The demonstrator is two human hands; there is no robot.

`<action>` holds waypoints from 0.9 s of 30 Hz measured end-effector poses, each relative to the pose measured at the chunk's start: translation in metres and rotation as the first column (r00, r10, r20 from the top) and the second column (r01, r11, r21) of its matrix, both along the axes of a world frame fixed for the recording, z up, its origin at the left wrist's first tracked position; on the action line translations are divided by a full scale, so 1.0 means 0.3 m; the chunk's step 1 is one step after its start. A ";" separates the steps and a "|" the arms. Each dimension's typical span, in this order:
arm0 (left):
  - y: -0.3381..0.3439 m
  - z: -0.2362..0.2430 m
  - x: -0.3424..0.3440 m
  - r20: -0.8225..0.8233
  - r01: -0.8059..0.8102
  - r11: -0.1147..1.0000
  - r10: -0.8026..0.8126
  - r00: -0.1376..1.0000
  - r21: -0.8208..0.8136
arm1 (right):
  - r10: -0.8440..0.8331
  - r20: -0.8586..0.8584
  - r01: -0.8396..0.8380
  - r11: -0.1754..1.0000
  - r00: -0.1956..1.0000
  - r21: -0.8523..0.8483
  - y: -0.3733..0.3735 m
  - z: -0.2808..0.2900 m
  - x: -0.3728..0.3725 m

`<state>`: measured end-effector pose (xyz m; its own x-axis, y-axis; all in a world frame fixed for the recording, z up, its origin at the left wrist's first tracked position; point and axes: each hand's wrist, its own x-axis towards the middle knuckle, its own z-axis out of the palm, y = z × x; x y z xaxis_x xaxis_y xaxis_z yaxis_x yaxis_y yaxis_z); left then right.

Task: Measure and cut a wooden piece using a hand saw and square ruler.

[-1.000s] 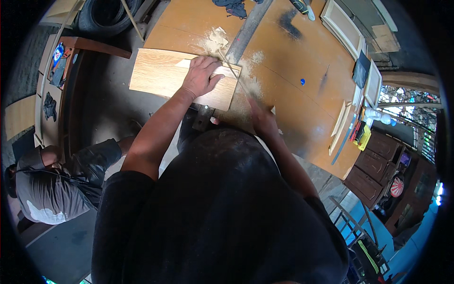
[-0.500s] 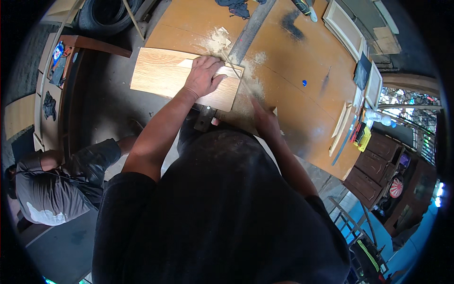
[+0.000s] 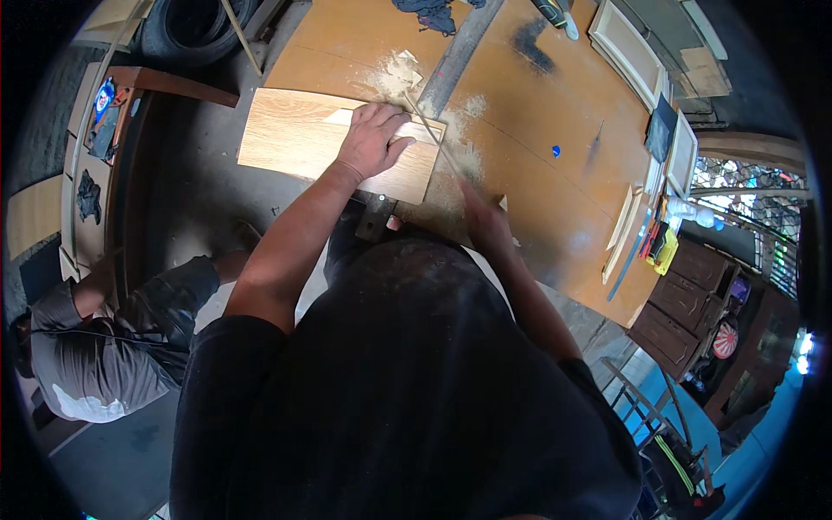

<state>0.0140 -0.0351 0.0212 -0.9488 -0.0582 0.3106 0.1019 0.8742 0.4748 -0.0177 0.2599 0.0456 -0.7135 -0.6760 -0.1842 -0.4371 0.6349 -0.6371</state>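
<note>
My left hand point(image 3: 376, 143) presses down on a pale wooden strip point(image 3: 422, 131) that lies on a wider wood-grain board point(image 3: 290, 130); its fingers curl over the strip, with the thumb apart. The board rests at the near left edge of an orange-brown worktable point(image 3: 529, 113). To the right of the board, my right hand point(image 3: 488, 217) is closed round the near end of a handsaw point(image 3: 431, 132). The thin blade is seen almost edge-on and slants across the right ends of strip and board. The saw's handle is hidden in the hand.
Sawdust point(image 3: 394, 78) lies around the cut. A dark bar point(image 3: 459, 56) crosses the table beyond it. Pale frames point(image 3: 628, 52) and wood strips point(image 3: 622, 234) line the right side. At the left, another person point(image 3: 104, 355) sits near a wooden bench point(image 3: 178, 84); a tyre point(image 3: 195, 30) stands behind.
Both hands stay in nearly the same place, and the board and strip have not visibly moved. The person at the left has shifted slightly.
</note>
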 end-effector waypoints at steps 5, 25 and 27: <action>0.001 -0.003 -0.003 -0.012 0.018 1.000 -0.018 1.000 0.006 | -0.032 0.143 0.040 0.998 0.989 -0.057 0.180 0.050 0.088; -0.007 -0.023 -0.042 -0.055 0.006 0.998 -0.010 0.998 -0.065 | 0.013 -0.017 -0.013 1.000 1.000 -0.022 -0.038 -0.019 -0.056; -0.025 -0.008 -0.045 -0.060 0.004 0.999 -0.006 0.998 -0.038 | 0.005 0.046 0.003 0.985 0.999 -0.174 -0.104 -0.008 -0.097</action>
